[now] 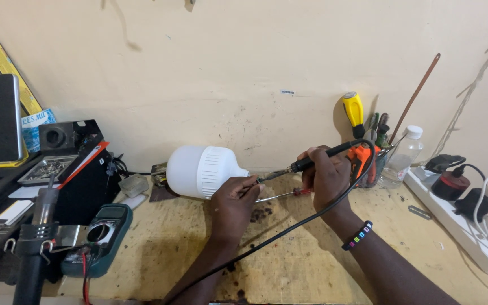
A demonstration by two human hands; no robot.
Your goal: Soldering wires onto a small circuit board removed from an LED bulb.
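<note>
Left hand [234,202] curled against the base of white bulb [200,171] lying on the bench [289,265], right hand [326,176] gripping soldering iron [318,156], tip and bulb cap hidden behind fingers.

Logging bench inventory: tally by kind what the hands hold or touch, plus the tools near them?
Bulb, lying on its side, steadied by the left hand: 1
Soldering iron, in the right hand: 1
Red-handled screwdriver on the bench: 1
Multimeter: 1
Clear bottle: 1
Total: 5
</note>
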